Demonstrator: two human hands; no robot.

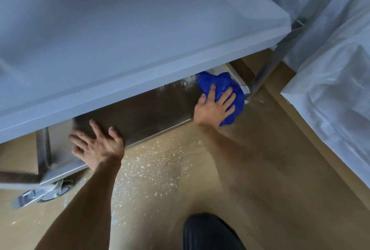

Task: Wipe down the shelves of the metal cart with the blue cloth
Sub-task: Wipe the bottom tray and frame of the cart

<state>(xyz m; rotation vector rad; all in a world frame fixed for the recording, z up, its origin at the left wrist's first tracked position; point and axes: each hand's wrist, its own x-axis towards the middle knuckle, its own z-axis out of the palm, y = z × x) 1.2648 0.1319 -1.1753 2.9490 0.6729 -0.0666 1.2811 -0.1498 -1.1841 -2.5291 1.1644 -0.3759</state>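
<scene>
the two-tier stainless metal cart [140, 35] fills the upper left of the view, its long axis running from lower left to upper right. the pale upper shelf [120, 19] overhangs most of the darker lower shelf [152, 109], of which only a front strip shows. the crumpled bright blue cloth [220, 83] lies at the right end of that lower shelf, bunched into the corner beside the upright corner post [268, 65], with part of it hanging over the front edge.

the right hand [215, 107] lies on top of the cloth, fingers spread and pointing up and to the right toward the corner, pressing it flat against the shelf — the fingers look fairly straight, not wrapped round the fabric. the left hand [98, 145] rests wide on the front lip of the lower shelf near its left end, fingers fanned out and pointing away from the person, holding nothing.

a swivel caster wheel with a metal brake tab [46, 191] sits under the cart's near left corner. white powdery specks [152, 167] are scattered over the tan floor [260, 169] below the shelf edge, and a light dusting shows on the shelf just left of the cloth. white plastic-wrapped bundles [330, 89] stand to the right, and a dark-clothed knee [208, 231] shows at the bottom. no brand, label or writing can be read anywhere — the picture is slightly blurred.
</scene>
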